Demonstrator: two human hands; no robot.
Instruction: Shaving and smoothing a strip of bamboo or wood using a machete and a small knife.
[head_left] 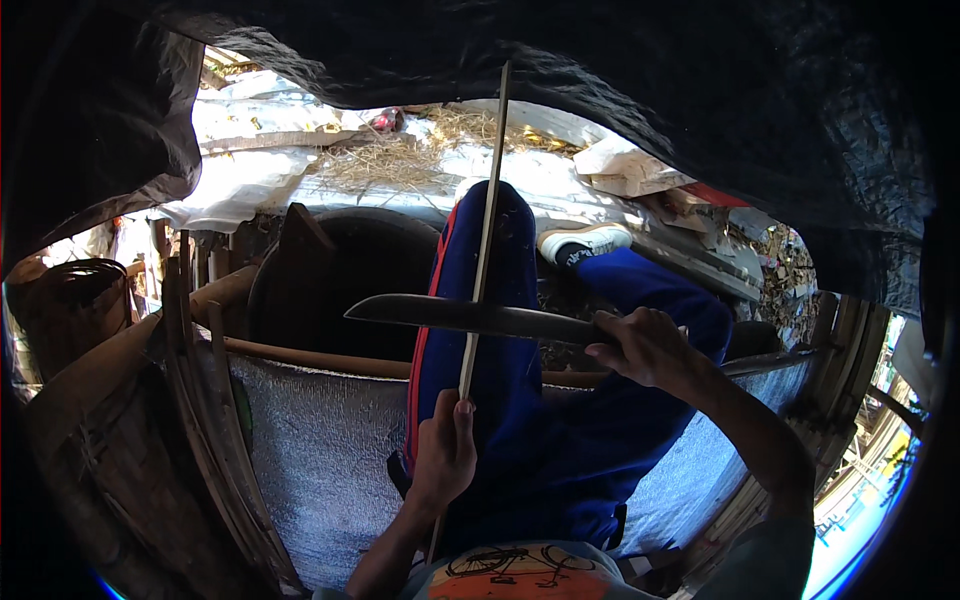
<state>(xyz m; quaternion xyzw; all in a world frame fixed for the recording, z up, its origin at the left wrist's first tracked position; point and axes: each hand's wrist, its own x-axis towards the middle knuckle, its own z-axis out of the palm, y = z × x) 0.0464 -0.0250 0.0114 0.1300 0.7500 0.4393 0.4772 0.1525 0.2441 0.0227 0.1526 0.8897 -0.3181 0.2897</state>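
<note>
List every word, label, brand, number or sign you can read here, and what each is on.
None can be read.
Dark sock: pale marks, too small to read.
Shirt: bicycle picture on orange, no legible lettering.
Knife and pale strip: no lettering visible.

this looks like a makeshift outdoor shelter, with dark sheeting (650,80) overhead, wooden strips (210,440) and scattered straw (385,165).

Black sheeting (650,80) overhead; sunlit straw (385,165) beyond.
</note>
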